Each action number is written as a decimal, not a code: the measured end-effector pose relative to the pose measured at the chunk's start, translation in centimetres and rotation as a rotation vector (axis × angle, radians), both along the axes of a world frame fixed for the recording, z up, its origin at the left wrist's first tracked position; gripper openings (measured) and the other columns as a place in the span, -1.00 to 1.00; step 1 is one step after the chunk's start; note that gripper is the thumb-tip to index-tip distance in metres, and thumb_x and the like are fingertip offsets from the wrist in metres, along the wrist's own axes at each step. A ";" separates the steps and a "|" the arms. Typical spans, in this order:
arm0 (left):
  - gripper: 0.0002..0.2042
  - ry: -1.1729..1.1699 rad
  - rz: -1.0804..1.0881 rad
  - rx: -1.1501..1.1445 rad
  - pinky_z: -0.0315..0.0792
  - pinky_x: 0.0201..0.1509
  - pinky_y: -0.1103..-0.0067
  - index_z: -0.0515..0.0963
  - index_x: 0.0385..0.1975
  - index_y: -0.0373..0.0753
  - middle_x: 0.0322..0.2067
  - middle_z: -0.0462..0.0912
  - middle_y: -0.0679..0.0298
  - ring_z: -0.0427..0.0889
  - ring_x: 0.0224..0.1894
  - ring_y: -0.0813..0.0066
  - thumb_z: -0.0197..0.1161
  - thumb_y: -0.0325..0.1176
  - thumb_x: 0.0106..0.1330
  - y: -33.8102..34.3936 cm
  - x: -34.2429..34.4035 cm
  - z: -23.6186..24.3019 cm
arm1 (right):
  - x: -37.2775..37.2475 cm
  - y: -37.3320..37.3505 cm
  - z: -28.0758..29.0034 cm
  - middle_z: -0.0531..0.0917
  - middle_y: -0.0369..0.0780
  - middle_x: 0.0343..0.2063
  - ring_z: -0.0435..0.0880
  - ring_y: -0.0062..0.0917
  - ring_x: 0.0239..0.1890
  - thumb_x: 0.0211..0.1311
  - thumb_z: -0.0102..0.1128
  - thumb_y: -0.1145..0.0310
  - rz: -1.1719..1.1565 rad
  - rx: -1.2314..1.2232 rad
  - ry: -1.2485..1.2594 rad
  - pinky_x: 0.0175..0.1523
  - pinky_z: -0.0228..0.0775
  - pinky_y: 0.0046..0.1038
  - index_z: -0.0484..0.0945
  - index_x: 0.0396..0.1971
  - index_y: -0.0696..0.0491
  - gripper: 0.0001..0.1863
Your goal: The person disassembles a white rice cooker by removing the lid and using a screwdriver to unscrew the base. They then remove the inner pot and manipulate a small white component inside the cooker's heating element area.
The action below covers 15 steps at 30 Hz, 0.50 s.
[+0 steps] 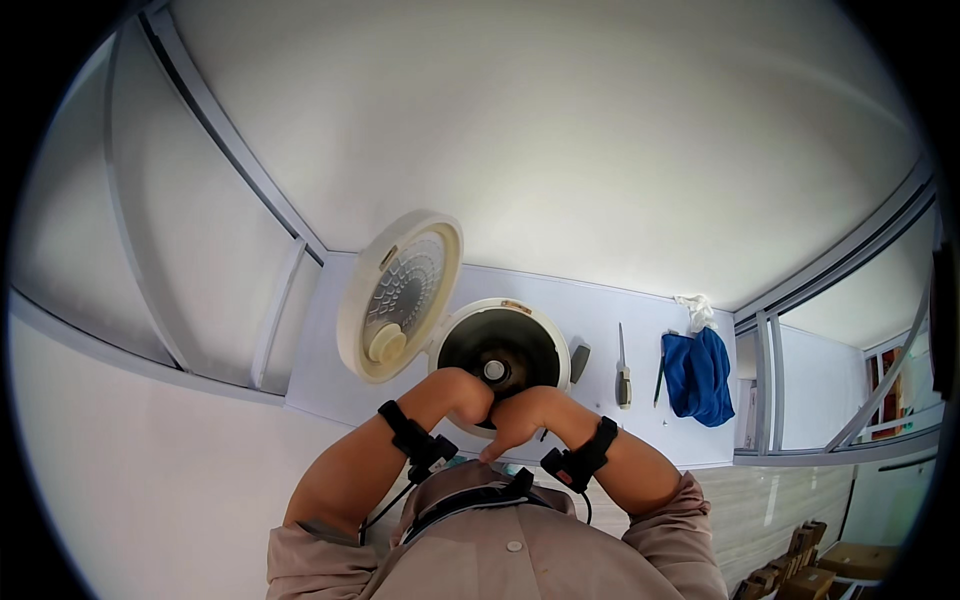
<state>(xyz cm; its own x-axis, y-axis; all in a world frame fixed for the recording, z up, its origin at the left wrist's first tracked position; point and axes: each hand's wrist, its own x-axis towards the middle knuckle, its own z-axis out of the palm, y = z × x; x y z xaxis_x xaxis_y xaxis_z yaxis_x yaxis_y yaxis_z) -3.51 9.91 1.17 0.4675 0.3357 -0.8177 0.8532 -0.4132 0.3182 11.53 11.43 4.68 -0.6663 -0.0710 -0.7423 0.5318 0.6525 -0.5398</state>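
A white rice cooker point(561, 340) stands on the table in front of me. Its round lid point(352, 330) is swung up to the left, showing a patterned metal inner side and a pale round cap. Inside the dark pot space, a small round silvery piece point(494, 370) sits at the middle. My left hand point(466, 394) bends over the cooker's near side, its fingers out of sight. Close beside it, my right hand point(522, 412) is at the near rim, thumb pointing toward my body and other fingers hidden. What either hand grips, if anything, does not show.
Right of the cooker lie a grey piece point(580, 362), a screwdriver point(624, 385), a thin dark pen-like stick point(659, 380), a blue cloth point(697, 375) and a crumpled white cloth point(697, 312). A wall rises behind the white table point(330, 345). Cardboard boxes point(805, 580) stand low at the right.
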 end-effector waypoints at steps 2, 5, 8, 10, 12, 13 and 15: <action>-0.72 0.004 0.005 -0.010 0.57 -0.03 0.27 0.76 -0.20 -0.36 -0.19 0.77 -0.07 0.75 -0.11 0.05 0.16 -0.35 0.29 0.1 0.1 0.1 | 0.0 0.0 -0.5 0.72 0.13 -0.03 0.70 -0.09 0.06 0.19 0.18 -0.45 0.003 -0.011 0.021 0.17 0.48 -0.28 0.67 -0.04 0.38 -0.01; -0.72 0.006 0.011 -0.019 0.56 -0.02 0.27 0.76 -0.19 -0.35 -0.18 0.77 -0.07 0.75 -0.10 0.06 0.16 -0.35 0.29 0.1 0.2 0.4 | -0.1 0.1 -0.2 0.72 0.13 -0.03 0.70 -0.09 0.06 0.20 0.18 -0.45 0.019 -0.020 -0.016 0.18 0.48 -0.28 0.67 -0.05 0.38 -0.02; -0.72 -0.009 0.018 -0.005 0.56 -0.01 0.27 0.76 -0.18 -0.34 -0.16 0.77 -0.08 0.75 -0.09 0.05 0.17 -0.34 0.29 0.0 0.2 0.5 | -0.1 0.3 -1.0 0.72 0.13 -0.03 0.70 -0.09 0.06 0.20 0.18 -0.44 0.032 -0.027 -0.003 0.18 0.47 -0.28 0.67 -0.05 0.38 -0.03; -0.72 -0.025 0.032 0.026 0.57 0.00 0.27 0.76 -0.18 -0.33 -0.16 0.77 -0.08 0.75 -0.08 0.03 0.18 -0.33 0.29 -0.3 0.3 0.3 | 0.0 0.2 -1.2 0.72 0.13 -0.02 0.69 -0.08 0.07 0.21 0.19 -0.43 0.012 -0.017 -0.005 0.19 0.47 -0.28 0.67 -0.04 0.36 -0.05; -0.73 -0.044 0.083 0.068 0.57 0.02 0.27 0.76 -0.19 -0.33 -0.16 0.76 -0.09 0.74 -0.07 0.02 0.18 -0.33 0.29 -0.9 0.3 0.1 | 0.1 0.1 -1.5 0.73 0.09 -0.04 0.70 -0.10 0.05 0.20 0.19 -0.42 -0.006 0.003 0.008 0.17 0.47 -0.28 0.70 -0.07 0.32 -0.08; -0.73 -0.054 0.108 0.090 0.57 0.02 0.27 0.76 -0.20 -0.32 -0.16 0.76 -0.09 0.74 -0.07 0.02 0.19 -0.32 0.29 -1.0 0.3 0.0 | 0.2 0.0 -1.9 0.74 0.05 -0.06 0.70 -0.12 0.03 0.19 0.19 -0.42 -0.016 0.018 0.022 0.16 0.47 -0.27 0.73 -0.12 0.28 -0.11; -0.74 -0.059 0.124 0.105 0.57 0.01 0.26 0.76 -0.22 -0.33 -0.18 0.76 -0.09 0.74 -0.09 0.01 0.19 -0.32 0.29 -1.2 0.4 0.6 | 0.3 -0.2 -2.2 0.75 0.02 -0.09 0.70 -0.14 0.00 0.18 0.19 -0.42 -0.033 0.034 0.048 0.14 0.48 -0.26 0.75 -0.15 0.24 -0.14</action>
